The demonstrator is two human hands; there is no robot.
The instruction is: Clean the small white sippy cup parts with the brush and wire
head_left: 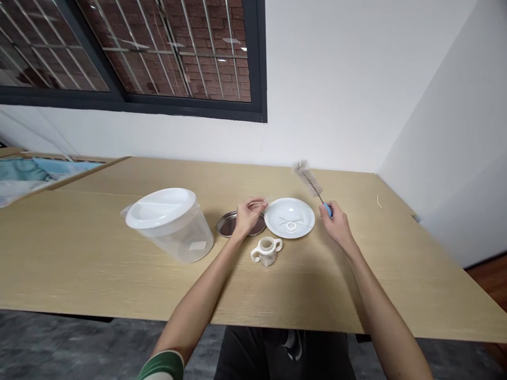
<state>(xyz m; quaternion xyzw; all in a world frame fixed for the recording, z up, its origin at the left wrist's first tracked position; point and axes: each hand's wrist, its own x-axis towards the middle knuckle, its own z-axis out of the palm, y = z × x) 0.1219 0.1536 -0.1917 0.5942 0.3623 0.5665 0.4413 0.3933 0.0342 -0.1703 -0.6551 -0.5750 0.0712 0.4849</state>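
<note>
My right hand (335, 221) grips the blue handle of a bottle brush (310, 179), its bristles pointing up and to the left. The fingers of my left hand (249, 214) pinch a small clear piece (265, 201), too small to name, over the gap between tray and plate. Below them on the table stands a cup with two white handles (268, 257), upright and without a lid. On the white plate (273, 224) lie a white ring (291, 227) and a thin straw-like piece or brush (291, 220).
A round metal tray (225, 226) lies partly behind my left hand. A translucent lidded pitcher (174, 232) stands to its left. A thin pale strip (378, 200) lies at the right of the wooden table (119, 279). Behind are a wall and a barred window (178, 53).
</note>
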